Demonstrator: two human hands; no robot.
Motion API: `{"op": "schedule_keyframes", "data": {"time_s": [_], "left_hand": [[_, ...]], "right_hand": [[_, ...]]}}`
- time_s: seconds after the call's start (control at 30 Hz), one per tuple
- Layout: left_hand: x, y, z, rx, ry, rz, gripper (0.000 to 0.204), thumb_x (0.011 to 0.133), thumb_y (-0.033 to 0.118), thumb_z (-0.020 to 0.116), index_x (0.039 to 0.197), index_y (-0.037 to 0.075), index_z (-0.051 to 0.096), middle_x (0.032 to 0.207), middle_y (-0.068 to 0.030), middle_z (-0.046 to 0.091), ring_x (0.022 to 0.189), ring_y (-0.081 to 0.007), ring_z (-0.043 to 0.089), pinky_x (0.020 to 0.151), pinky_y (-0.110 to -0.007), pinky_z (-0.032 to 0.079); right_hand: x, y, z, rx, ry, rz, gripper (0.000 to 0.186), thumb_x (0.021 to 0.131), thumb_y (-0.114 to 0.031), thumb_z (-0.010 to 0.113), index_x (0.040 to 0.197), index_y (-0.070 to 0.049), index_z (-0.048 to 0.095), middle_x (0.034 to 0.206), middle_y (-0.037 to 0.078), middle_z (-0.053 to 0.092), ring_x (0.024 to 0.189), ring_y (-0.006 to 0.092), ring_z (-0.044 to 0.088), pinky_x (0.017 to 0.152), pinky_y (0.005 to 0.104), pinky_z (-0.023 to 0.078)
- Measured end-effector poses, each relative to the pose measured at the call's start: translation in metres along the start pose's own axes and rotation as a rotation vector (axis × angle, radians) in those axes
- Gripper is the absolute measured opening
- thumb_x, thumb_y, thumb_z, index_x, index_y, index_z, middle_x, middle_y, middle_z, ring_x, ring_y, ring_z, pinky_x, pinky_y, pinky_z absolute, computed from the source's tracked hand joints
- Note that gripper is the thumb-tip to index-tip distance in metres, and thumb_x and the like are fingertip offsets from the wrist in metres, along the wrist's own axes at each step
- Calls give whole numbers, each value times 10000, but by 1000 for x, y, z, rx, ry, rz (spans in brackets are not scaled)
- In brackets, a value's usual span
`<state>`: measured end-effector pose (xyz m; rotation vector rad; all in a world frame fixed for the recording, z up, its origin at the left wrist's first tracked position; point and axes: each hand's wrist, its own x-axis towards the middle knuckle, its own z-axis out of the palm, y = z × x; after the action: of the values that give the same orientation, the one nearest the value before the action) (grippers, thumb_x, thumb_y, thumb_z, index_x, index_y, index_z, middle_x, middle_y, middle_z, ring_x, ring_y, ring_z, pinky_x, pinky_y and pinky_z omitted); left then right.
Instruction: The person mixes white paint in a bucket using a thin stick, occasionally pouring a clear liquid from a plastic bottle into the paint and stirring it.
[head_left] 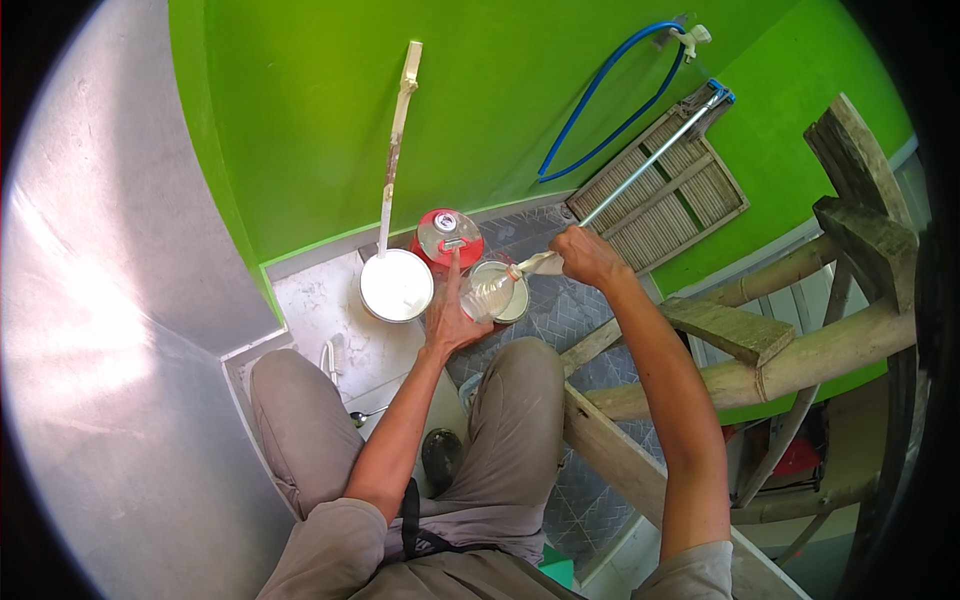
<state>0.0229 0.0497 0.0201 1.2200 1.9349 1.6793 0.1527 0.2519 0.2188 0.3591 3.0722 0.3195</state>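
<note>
Clear bottle (487, 293), light and slippery, is gripped at its body by the left hand (447, 318); the right hand (585, 255) is clenched on a pale rag (540, 264).

Tiled floor at the foot of a green wall, crowded with paint things.

The floor (545, 305) has grey patterned tiles, with a paler, stained slab (320, 300) at its left by the wall. On the slab stands an open tin of white paint (396, 285), a long pale stick (395, 150) rising from it. Just beside it is a red container with a clear lid (448, 236), and a second open tin (505, 290) sits next to that on the grey tiles. A small white brush (333, 355) and a metal spoon (365, 414) lie nearer the knees. A slatted panel (665, 195) leans against the wall.
</note>
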Motion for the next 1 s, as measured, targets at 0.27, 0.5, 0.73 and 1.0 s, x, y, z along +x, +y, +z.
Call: {"op": "schedule_keyframes", "data": {"time_s": [0.27, 0.5, 0.73, 1.0], "left_hand": [[0, 2, 0, -22, -13, -15, 1451, 583, 224, 886, 1726, 154, -6, 1236, -203, 720, 1154, -404, 684, 1040, -480, 542], [0, -4, 2, -30, 21, 18, 1499, 557, 272, 943, 1732, 194, 15, 1198, -223, 711, 1103, -436, 675, 984, -511, 541], [-1, 0, 4, -37, 5, 7, 1547, 550, 341, 992, 1731, 193, 4, 1225, -235, 695, 1123, -439, 670, 987, -517, 540], [-3, 0, 3, -71, -6, -8, 1538, 556, 335, 985, 1733, 210, 2, 1225, -236, 695, 1125, -429, 675, 990, -510, 544]], "right_hand": [[2, -8, -7, -69, -55, -28, 174, 871, -98, 576, 773, -18, 695, 873, 259, 713, 853, 467, 710, 755, 530, 585], [7, -10, -10, -102, -59, -105, 233, 929, -160, 542, 779, -47, 681, 806, 231, 687, 811, 456, 704, 736, 528, 582], [10, -11, -19, -162, -60, -156, 236, 914, -154, 562, 760, -50, 708, 824, 223, 715, 840, 426, 732, 734, 520, 597], [18, -30, -32, -269, -198, -122, 185, 868, -117, 620, 767, -43, 756, 837, 209, 751, 872, 406, 765, 754, 490, 625]]}}
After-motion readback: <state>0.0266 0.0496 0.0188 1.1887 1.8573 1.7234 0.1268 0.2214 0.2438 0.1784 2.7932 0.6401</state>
